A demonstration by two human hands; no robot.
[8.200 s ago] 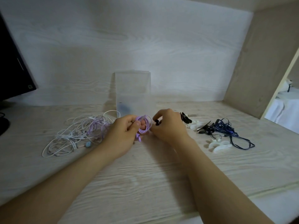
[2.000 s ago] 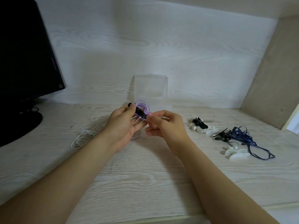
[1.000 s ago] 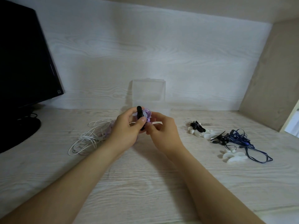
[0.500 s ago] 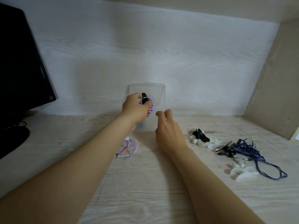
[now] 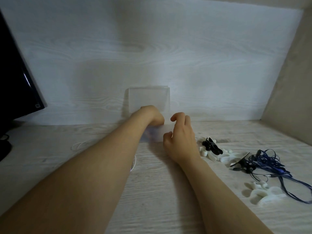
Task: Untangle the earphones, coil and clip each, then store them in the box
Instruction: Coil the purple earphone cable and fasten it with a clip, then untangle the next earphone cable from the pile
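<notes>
Storing: left hand [image 5: 152, 115] inside the box [image 5: 157, 135], grip hidden from us.
Our right hand [image 5: 181, 141] hangs loose, empty, just beside the box wall; we advise bracing it and releasing low.

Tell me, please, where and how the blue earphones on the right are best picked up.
Probably by the dense knot of the blue earphones, coming from above: the cord bunches thickest there, while thin loops trail toward the near right. Pinch clear of the black clip at its left.
</notes>
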